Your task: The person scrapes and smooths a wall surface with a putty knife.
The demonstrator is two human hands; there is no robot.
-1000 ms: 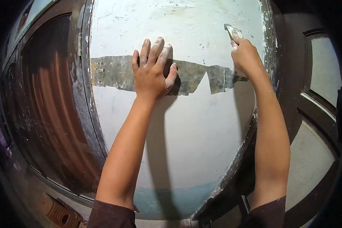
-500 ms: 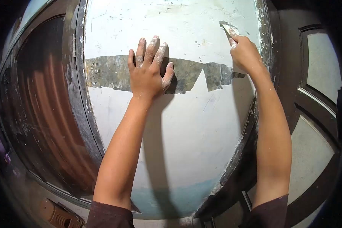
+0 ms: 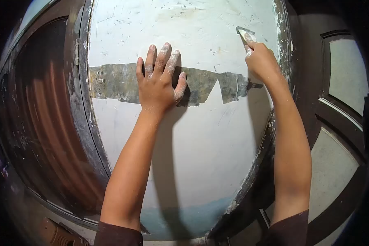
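Note:
In front of me is a white wall panel [image 3: 201, 139] with scuffs and chips on its upper part. A grey-brown bare band [image 3: 119, 82] with ragged edges runs across its middle. My left hand [image 3: 158, 86] lies flat on that band, fingers spread, with white dust on the fingertips. Up at the right, my right hand [image 3: 260, 59] is closed around a putty knife [image 3: 245, 30]. Its blade is against or very near the white surface above the band; its handle is mostly hidden by my fingers.
Worn dark frame strips [image 3: 83, 74] border the panel on both sides. To the left stands a dark frame with a reddish-brown panel [image 3: 53, 123]. A dark panelled door [image 3: 315, 102] with pale insets is on the right. A brown object [image 3: 61, 233] lies low at the left.
The view has shifted slightly, so the panel sits a little lower and further left. The right hand and putty knife have moved slightly over the upper surface; the left hand stays on the band.

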